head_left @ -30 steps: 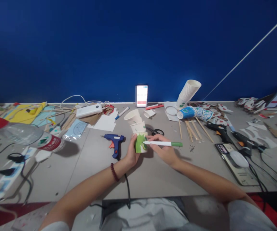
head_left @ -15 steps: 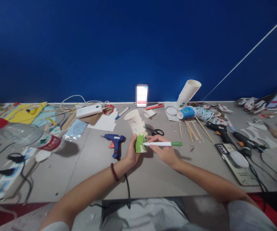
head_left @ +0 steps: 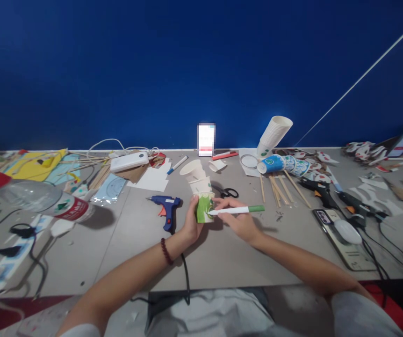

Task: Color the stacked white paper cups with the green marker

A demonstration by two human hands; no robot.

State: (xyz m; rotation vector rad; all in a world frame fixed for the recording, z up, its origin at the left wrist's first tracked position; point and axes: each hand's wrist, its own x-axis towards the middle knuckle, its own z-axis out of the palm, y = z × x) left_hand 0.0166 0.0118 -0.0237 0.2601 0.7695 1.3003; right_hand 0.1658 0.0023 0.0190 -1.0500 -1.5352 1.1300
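Two hands of mine are working above the desk (head_left: 134, 252) in the head view. My left hand (head_left: 190, 223) is gripping the green-patterned paper cup (head_left: 205, 209), its fingers closing around the side. My right hand (head_left: 238, 220) is pinching the green marker (head_left: 236, 210) in closed fingers, and the tip is meeting the patterned side of the cup.

Two white paper cups (head_left: 191, 169) are extending from the far end of the patterned one, tilting to the left; I cannot tell whether they are joined to it.

The blue glue gun (head_left: 166, 208) is lying just left of my left hand, and the black scissors (head_left: 230, 192) are lying beyond my right hand, partly hidden. A blue marker (head_left: 177, 165) is resting near the white cups. Farther right, a tall cup stack (head_left: 274, 135) is leaning behind the blue paper cup (head_left: 271, 164), with wooden sticks (head_left: 279, 191) lying in front. A plastic bottle (head_left: 47, 199) with a red cap is lying on my left, beside a power strip (head_left: 17, 255). A phone (head_left: 343, 238) is lying on my right.
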